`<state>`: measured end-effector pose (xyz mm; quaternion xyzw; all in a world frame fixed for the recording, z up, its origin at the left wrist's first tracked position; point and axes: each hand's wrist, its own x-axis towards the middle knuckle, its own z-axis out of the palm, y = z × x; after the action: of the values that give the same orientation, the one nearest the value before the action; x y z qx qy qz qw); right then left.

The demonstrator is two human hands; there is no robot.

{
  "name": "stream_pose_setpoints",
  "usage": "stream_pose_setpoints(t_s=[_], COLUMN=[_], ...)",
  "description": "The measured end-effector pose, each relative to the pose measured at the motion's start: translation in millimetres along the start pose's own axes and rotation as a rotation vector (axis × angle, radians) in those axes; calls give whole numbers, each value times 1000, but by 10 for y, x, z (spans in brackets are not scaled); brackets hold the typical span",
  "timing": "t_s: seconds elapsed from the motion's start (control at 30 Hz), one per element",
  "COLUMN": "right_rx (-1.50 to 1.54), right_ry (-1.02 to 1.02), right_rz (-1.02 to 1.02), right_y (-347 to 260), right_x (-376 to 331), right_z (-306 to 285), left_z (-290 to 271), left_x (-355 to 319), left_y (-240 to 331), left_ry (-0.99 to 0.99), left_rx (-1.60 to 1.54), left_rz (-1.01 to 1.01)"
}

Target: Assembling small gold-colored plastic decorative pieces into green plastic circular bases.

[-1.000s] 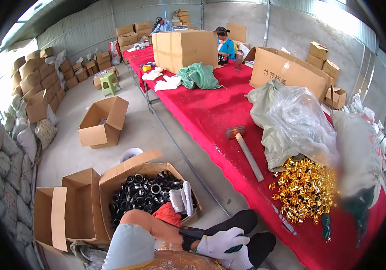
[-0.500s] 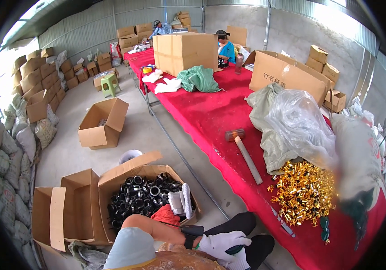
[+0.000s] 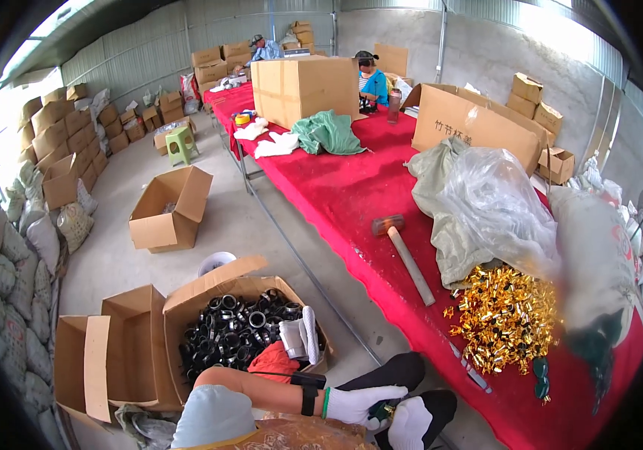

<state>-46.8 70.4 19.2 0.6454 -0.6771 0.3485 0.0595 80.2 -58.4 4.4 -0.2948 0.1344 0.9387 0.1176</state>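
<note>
Our left hand (image 3: pixel 362 405) in white glove pinches small dark-and-gold piece (image 3: pixel 383 411); right hand (image 3: pixel 411 424), gloved, touches it, its grip unclear. Just left of them: open box (image 3: pixel 216 289) of black rings (image 3: pixel 227 334). Right of them: red desk (image 3: pixel 359 195) with gold pile (image 3: pixel 501 319), hammer (image 3: pixel 404 251).

White gloves cover both hands, left hand (image 3: pixel 359 403) with a black wrist strap.
</note>
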Motion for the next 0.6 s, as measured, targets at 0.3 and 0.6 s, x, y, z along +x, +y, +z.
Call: stream_pose_setpoints(t_s=[0.3, 0.6], right_rx=[-209, -66], right_ry=[-406, -207], right_rz=[-158, 189], right_y=[57, 25], right_x=[-70, -377], right_z=[31, 356], left_z=[-209, -165], left_x=[127, 241], left_y=[-169, -452], left_ry=[-156, 238], left_rx=[-88, 276], left_rz=[-115, 337])
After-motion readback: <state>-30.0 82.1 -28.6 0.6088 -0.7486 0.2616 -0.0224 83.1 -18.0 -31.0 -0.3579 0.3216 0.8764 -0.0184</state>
